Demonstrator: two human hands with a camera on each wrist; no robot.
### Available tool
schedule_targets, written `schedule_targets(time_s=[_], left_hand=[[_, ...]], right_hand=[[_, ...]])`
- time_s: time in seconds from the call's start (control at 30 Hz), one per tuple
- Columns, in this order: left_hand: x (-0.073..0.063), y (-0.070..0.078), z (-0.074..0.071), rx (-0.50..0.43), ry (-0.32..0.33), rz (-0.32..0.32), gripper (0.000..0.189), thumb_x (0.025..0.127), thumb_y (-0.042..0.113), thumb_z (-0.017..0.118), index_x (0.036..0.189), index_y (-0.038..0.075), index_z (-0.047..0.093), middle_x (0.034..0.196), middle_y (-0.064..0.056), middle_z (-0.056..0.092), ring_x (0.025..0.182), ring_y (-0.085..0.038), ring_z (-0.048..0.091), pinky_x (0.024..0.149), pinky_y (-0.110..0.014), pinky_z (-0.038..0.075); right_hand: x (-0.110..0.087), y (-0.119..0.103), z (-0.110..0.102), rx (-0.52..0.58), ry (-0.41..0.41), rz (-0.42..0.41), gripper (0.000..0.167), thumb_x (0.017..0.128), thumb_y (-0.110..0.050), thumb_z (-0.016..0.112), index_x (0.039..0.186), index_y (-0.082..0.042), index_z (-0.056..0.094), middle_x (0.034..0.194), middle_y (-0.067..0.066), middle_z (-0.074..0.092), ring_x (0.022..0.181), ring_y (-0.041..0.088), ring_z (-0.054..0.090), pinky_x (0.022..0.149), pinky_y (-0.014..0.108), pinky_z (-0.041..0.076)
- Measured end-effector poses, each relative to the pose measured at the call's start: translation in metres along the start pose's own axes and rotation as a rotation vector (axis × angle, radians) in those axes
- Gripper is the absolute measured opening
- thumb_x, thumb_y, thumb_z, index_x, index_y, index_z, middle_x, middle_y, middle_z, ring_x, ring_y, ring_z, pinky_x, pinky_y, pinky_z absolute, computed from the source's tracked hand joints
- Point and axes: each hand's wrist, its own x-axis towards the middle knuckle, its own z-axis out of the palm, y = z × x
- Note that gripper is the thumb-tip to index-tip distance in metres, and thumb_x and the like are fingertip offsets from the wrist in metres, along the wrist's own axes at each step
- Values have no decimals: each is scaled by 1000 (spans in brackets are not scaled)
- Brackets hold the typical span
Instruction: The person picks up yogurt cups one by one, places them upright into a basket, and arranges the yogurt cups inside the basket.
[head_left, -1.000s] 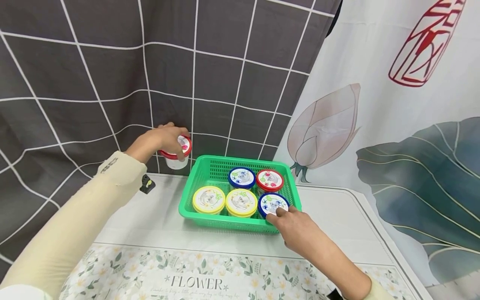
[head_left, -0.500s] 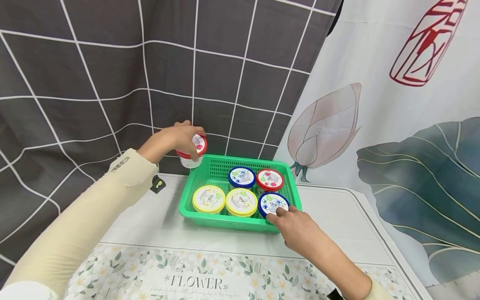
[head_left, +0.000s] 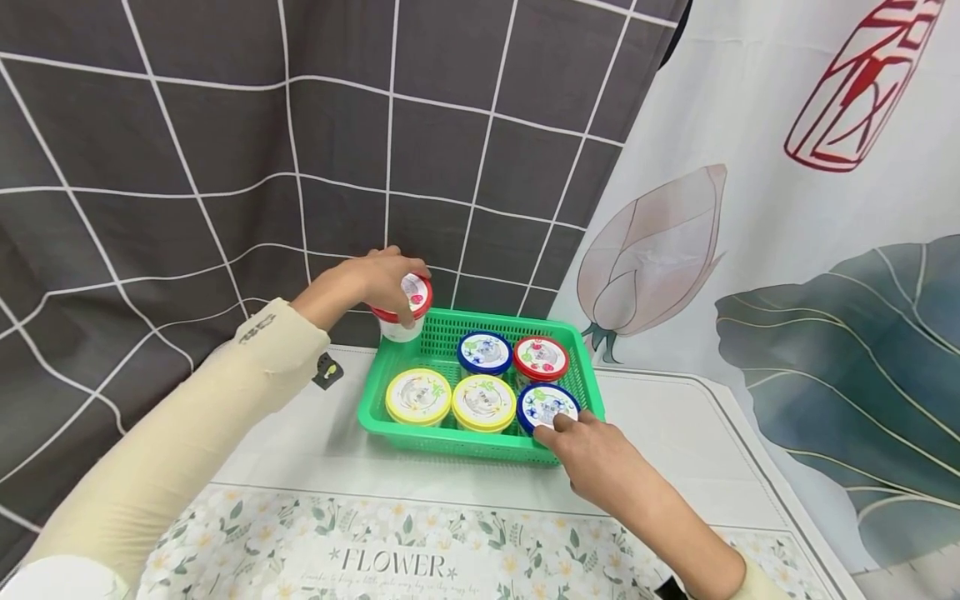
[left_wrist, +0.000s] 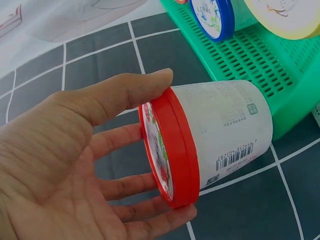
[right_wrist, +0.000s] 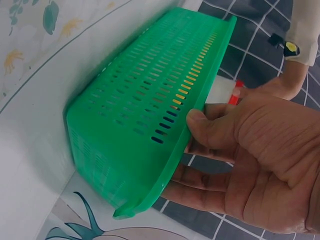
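Note:
In the head view my left hand (head_left: 375, 283) grips a white tub with a red lid (head_left: 402, 329) by its lid, above the back left corner of the green basket (head_left: 465, 447). The left wrist view shows thumb and fingers around the red lid (left_wrist: 182, 155), the tub's base in front of the basket's rim. My right hand (head_left: 600, 458) holds the basket's near right rim; its thumb (right_wrist: 200, 125) lies on the outside in the right wrist view. Its fingertips reach the front blue-lidded tub (head_left: 546, 404); whether they touch it is unclear.
Also in the basket stand two yellow-lidded tubs (head_left: 417, 398), a back blue-lidded tub (head_left: 484, 352) and a red-lidded one (head_left: 541, 357). A dark grid-patterned curtain (head_left: 337, 133) rises behind. A flower-print cover (head_left: 300, 533) lies on the table in front.
My left hand has carried the red-lidded tub to the right, from beside the basket to above its back left corner. My right hand and the basket have stayed put.

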Motion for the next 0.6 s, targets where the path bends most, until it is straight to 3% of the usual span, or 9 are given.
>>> schedule_targets(time_s=[0.33, 0.6], left_hand=[[10, 7, 17, -39, -8, 26, 91, 83, 30, 92, 166, 22, 55, 160, -22, 51, 149, -45, 50, 111, -61, 62], [19, 9, 27, -33, -23, 31, 91, 84, 30, 92, 167, 22, 54, 169, -26, 45, 154, -48, 46, 115, -64, 58]], right_hand=[[1, 0, 1, 3, -11, 6, 40, 90, 4, 89, 123, -14, 77, 111, 15, 79, 88, 28, 66, 72, 44, 67], [0, 1, 1, -2, 5, -1, 39, 90, 5, 88, 122, -14, 77, 110, 15, 79, 86, 28, 66, 72, 44, 67]])
